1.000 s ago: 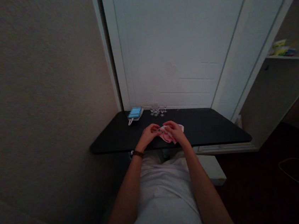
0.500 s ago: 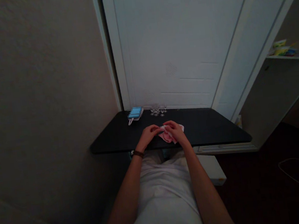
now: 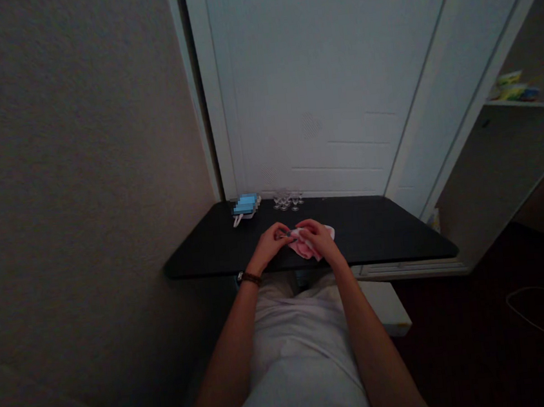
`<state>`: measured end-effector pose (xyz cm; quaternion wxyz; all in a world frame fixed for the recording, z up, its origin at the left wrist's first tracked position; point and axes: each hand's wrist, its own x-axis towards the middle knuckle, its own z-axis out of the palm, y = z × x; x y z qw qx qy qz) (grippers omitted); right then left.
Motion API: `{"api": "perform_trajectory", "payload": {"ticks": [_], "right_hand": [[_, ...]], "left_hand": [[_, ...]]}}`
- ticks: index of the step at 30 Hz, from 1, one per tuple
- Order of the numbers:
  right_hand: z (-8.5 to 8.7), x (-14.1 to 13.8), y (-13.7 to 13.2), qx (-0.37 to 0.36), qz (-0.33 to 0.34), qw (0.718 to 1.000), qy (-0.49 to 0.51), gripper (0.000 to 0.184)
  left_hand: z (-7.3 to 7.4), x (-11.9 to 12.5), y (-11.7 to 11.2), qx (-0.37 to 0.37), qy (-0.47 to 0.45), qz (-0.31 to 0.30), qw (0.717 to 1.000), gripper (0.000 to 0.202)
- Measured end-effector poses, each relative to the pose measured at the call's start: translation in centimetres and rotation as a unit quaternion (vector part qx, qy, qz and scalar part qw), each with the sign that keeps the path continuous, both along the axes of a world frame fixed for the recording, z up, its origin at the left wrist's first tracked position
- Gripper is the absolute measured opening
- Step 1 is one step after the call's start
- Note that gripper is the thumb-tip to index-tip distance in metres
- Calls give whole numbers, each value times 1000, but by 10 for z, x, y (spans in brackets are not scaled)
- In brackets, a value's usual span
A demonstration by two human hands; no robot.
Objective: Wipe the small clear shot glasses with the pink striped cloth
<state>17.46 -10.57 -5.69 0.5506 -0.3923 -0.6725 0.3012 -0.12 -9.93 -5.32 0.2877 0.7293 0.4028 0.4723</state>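
Over the near part of the black table, my right hand [image 3: 318,234] is closed on a pink-and-white cloth [image 3: 306,249], which hangs bunched below the fingers. My left hand [image 3: 272,241] pinches a small clear glass [image 3: 283,235], mostly covered by the fingers; the cloth meets it between my two hands. Behind them, near the back edge, stands a group of several small stemmed glasses [image 3: 287,200].
The black table [image 3: 377,231] reaches back to white door panels [image 3: 308,83]. A device with a blue screen [image 3: 246,204] lies at its back left. Below the table, to the right, is a white box [image 3: 385,308]. A wall rises on the left.
My left hand has shifted slightly upward and its fingers have turned, so the clear glass shows more between them. My right hand and the cloth have hardly moved.
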Motion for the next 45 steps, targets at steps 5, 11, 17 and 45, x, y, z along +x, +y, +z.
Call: {"api": "perform_trajectory", "payload": {"ticks": [5,11,17,45], "right_hand": [[0,1,1,-1,-2,1000,-2,22],[3,0,-2,-4,-2,1000,-8,21],[5,-1,-4,1,-10,1000,-15,21],[3,-1,-4,-6,4,1000,2,21]], "left_hand": [[3,0,-1,3,17,9,1000,32],[3,1,0,5,24,5,1000,31],[-2,1,3,-1,19,11,1000,33],[1,-1,0,-1,12,-5,1000,25]]}}
